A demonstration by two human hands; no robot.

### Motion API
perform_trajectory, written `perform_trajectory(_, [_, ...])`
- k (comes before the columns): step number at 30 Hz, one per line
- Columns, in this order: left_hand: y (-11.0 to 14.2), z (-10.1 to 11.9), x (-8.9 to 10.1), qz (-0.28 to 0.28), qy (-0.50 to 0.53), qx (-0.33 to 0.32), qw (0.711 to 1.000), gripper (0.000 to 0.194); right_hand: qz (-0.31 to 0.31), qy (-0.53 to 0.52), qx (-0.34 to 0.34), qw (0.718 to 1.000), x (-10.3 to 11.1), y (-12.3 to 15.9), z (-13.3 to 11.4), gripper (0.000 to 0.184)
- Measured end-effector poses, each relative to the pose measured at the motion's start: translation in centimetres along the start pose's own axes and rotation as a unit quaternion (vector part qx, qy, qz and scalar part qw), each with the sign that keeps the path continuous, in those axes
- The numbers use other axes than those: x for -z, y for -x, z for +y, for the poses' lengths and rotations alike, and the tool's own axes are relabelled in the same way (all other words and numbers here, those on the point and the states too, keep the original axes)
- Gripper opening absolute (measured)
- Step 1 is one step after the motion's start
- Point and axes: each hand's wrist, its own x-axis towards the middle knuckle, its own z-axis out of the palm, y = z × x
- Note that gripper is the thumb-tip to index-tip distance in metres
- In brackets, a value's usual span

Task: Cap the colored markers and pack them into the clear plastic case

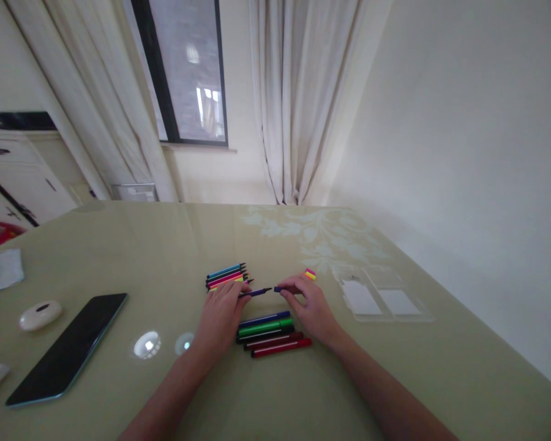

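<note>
My left hand (221, 315) pinches a dark purple marker (256, 293) with its bare tip pointing right. My right hand (308, 308) pinches the matching purple cap (278, 289) a small gap away from that tip. Behind my left hand lies a bunch of uncapped markers (226, 275), blue, pink and yellow among them. Between my wrists lies a row of capped markers (272, 333): blue, green, dark red and red. A few loose caps (310, 274), pink and yellow, lie just beyond my right fingers.
A clear plastic case (380, 299) lies open on the right of the glossy olive table (174, 245). A dark phone (68, 346), a white oval object (40, 314) and a folded cloth (0, 270) sit at the left. The wall runs along the table's right side.
</note>
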Motion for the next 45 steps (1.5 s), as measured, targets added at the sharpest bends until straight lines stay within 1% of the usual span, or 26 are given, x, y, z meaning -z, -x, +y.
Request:
perform_trajectory(6, [-0.2, 0.8, 0.3, -0.031, -0.002, 0.003, 1.0, 0.01, -0.009, 0.009, 0.021, 1.0, -0.2, 0.0, 0.3, 0.013])
perform_trajectory(10, [-0.2, 1.2, 0.4, -0.035, 0.014, -0.002, 0.999, 0.009, -0.015, -0.008, 0.026, 1.0, -0.2, 0.1, 0.5, 0.012])
perform_trajectory(13, [-0.2, 1.4, 0.4, -0.035, 0.035, -0.006, 0.999, 0.011, -0.01, -0.034, 0.017, 0.999, -0.3, 0.1, 0.7, 0.013])
perform_trajectory(17, [-0.2, 1.5, 0.4, -0.033, 0.055, -0.013, 0.998, 0.013, -0.005, -0.06, 0.002, 0.998, -0.2, 0.1, 0.9, 0.017])
perform_trajectory(24, [0.1, 1.6, 0.1, -0.011, 0.106, -0.021, 0.994, 0.016, 0.0, -0.076, -0.016, 0.997, 0.3, -0.1, 0.7, 0.016])
perform_trajectory(29, [0.2, 1.4, 0.0, 0.004, 0.139, -0.027, 0.99, 0.016, -0.003, -0.094, -0.025, 0.995, 0.4, 0.0, 0.8, 0.015])
perform_trajectory(34, [0.3, 1.1, -0.2, 0.009, 0.15, -0.03, 0.988, 0.017, -0.012, -0.089, -0.029, 0.996, 0.4, 0.0, 0.6, 0.014])
perform_trajectory(36, [0.2, 1.1, -0.3, 0.0, 0.148, -0.03, 0.988, 0.018, -0.009, -0.093, -0.034, 0.995, 0.3, 0.0, 0.5, 0.015])
perform_trajectory(38, [0.0, 1.0, -0.2, -0.037, 0.14, -0.029, 0.989, 0.021, -0.006, -0.102, -0.046, 0.994, 0.1, 0.0, 0.6, 0.016])
perform_trajectory(40, [-0.5, 0.5, 0.5, -0.07, 0.116, -0.026, 0.99, 0.026, -0.01, -0.111, -0.061, 0.992, -0.1, 0.0, 0.8, 0.017])
perform_trajectory(41, [-0.8, 0.0, 1.2, -0.074, 0.092, -0.019, 0.993, 0.03, -0.014, -0.114, -0.069, 0.991, -0.3, -0.1, 1.0, 0.017])
perform_trajectory(43, [-1.2, -1.7, 3.4, -0.049, 0.006, 0.023, 0.999, 0.042, -0.012, -0.116, -0.084, 0.99, -0.4, -0.2, 1.5, 0.016])
perform_trajectory(44, [-1.2, -2.9, 4.8, -0.031, -0.067, 0.063, 0.995, 0.047, -0.007, -0.114, -0.092, 0.989, -0.4, -0.4, 1.9, 0.016])
perform_trajectory(45, [-1.0, -4.3, 6.4, -0.007, -0.153, 0.117, 0.981, 0.053, 0.0, -0.113, -0.099, 0.989, -0.4, -0.5, 2.2, 0.017])
